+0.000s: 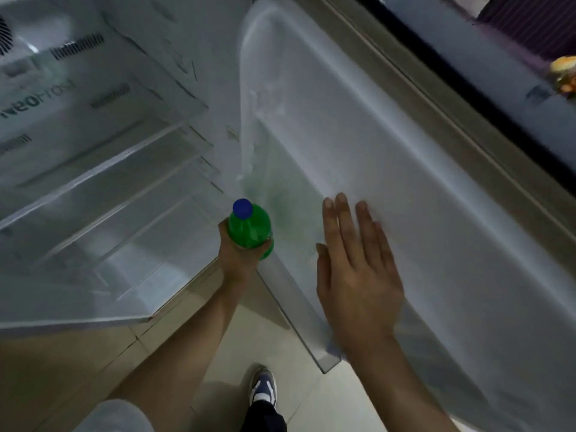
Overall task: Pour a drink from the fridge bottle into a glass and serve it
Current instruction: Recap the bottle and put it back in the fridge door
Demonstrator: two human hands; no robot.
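Note:
A green plastic bottle (pixel 249 227) with a blue cap stands upright in my left hand (pixel 237 255), which grips it around the body from below, just in front of the open fridge. My right hand (pixel 355 269) is flat with its fingers spread, palm against the inner side of the open fridge door (pixel 405 182). No glass is in view.
The fridge interior (pixel 103 169) with clear glass shelves fills the left side. A door shelf rail (pixel 299 319) juts out low on the door. Below are pale floor tiles (pixel 280 338) and my shoe (pixel 263 388). Something orange sits at the far right edge (pixel 562 73).

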